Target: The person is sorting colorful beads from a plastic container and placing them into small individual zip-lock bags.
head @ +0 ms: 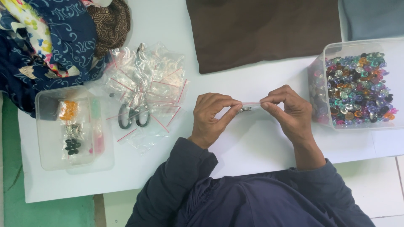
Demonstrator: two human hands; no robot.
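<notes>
My left hand (pixel 212 115) and my right hand (pixel 288 110) pinch the two ends of the red-striped top edge of a small clear zip bag (pixel 249 105), held just above the white table (pixel 252 143). A small dark metallic piece shows inside the bag between my fingers. Both hands are closed on the bag's top. My dark blue sleeves reach in from the bottom of the view.
A clear tub of colourful beads (pixel 357 88) stands at the right. A heap of empty zip bags (pixel 145 80) covers black-handled scissors (pixel 134 117) at centre left. A lidded clear box (pixel 73 128) with small bagged items sits left. Patterned fabrics (pixel 54 38) and brown cloth (pixel 261 29) lie behind.
</notes>
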